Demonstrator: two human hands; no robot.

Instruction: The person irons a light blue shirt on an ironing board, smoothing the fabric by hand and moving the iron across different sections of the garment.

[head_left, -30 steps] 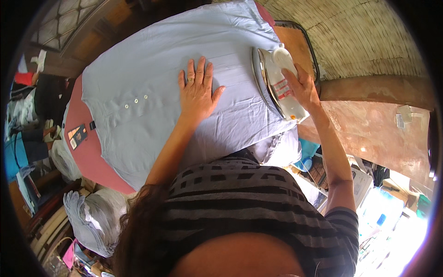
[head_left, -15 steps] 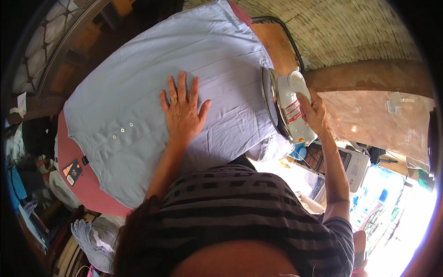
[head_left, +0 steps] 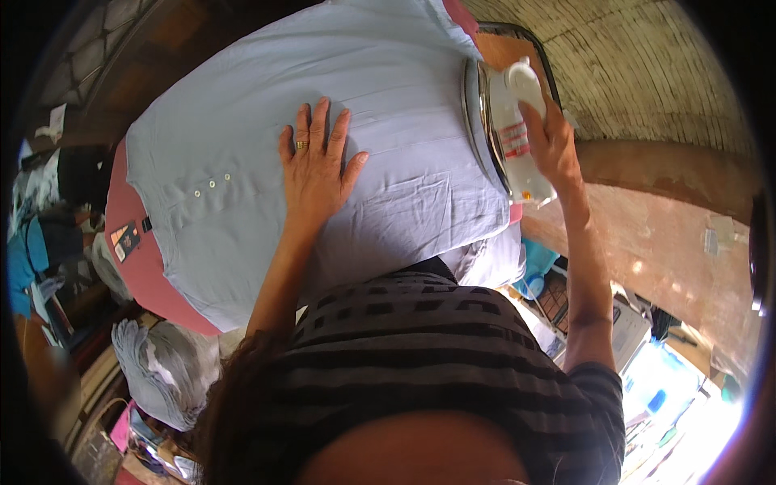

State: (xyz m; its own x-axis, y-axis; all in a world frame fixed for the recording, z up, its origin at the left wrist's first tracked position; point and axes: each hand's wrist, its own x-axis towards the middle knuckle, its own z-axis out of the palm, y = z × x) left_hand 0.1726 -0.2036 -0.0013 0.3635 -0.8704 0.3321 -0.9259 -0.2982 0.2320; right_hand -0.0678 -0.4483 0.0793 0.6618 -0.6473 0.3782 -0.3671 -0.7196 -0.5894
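Note:
A pale blue-grey shirt (head_left: 242,113) lies spread over a red-covered ironing board (head_left: 141,279). Three small white buttons (head_left: 212,184) line its placket on the left. My left hand (head_left: 315,170) rests flat on the cloth near the middle, fingers spread, a ring on one of them. At the shirt's right edge my right hand (head_left: 554,145) is wrapped round the handle of a white clothes iron (head_left: 513,133). The iron stands tilted on its side edge, its metal soleplate facing left toward the cloth. Creases run through the fabric between my left hand and the near edge.
A small dark card (head_left: 125,240) lies on the board's left end. Folded grey cloth (head_left: 158,376) is stacked at the lower left. A brown ledge (head_left: 647,174) and a woven wall (head_left: 647,73) border the right. A blue container (head_left: 537,263) stands below the board's right end.
The iron has shifted slightly up and to the right in the view, with my right hand still around it. My left hand stays on the shirt. The whole view has moved a little.

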